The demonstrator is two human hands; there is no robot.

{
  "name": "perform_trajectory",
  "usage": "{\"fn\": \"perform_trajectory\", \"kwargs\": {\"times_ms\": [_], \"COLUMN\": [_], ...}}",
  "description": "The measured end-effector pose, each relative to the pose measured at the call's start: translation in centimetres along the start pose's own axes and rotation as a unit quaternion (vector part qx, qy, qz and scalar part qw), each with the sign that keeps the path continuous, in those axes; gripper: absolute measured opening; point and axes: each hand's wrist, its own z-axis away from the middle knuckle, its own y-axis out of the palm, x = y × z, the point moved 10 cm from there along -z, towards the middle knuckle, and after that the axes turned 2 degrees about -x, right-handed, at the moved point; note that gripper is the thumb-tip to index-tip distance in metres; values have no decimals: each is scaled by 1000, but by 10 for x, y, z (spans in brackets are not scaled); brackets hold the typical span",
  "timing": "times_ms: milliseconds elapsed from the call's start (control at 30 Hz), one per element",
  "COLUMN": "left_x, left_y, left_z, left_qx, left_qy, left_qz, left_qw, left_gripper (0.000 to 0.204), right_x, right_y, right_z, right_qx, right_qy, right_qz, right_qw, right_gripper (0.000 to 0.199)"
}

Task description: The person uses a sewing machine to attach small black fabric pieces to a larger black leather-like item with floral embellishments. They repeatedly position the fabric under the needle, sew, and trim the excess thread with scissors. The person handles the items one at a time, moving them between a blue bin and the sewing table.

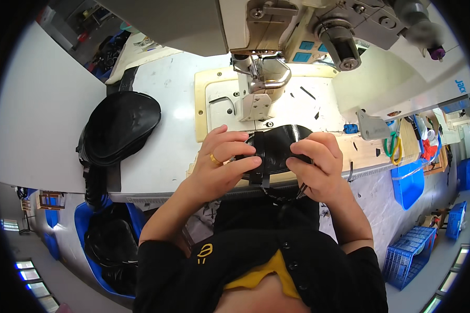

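Note:
A glossy black bag piece with a rounded outline is held at the table's front edge, just below the sewing machine's needle area. Across its left part runs a black strap. My left hand, with a ring on one finger, is closed at the piece's left side, fingertips on the strap; its thumb is hidden. At the right edge, my right hand pinches the piece between thumb and curled fingers. Dark strap ends dangle below, partly in shadow. The piece sits apart from the needle area.
Left on the white table lies a rounded black bag with straps. A blue bin of black bags stands below it. Green-handled scissors and yellow-handled scissors hang right. A blue bin and crate stand beyond.

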Motion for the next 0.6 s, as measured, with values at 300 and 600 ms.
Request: {"fn": "perform_trajectory", "kwargs": {"times_ms": [300, 600], "left_x": [5, -15], "left_y": [22, -41], "left_z": [6, -59], "left_qx": [16, -73], "left_qy": [-84, 58], "left_qz": [147, -64], "left_qw": [985, 994], "left_gripper": [50, 21], "right_x": [-6, -20], "right_y": [1, -16], "right_z": [-5, -45], "right_qx": [9, -3], "right_qy": [25, 2], "right_qz": [-24, 51], "right_qw": [999, 999], "right_gripper": [31, 43]}}
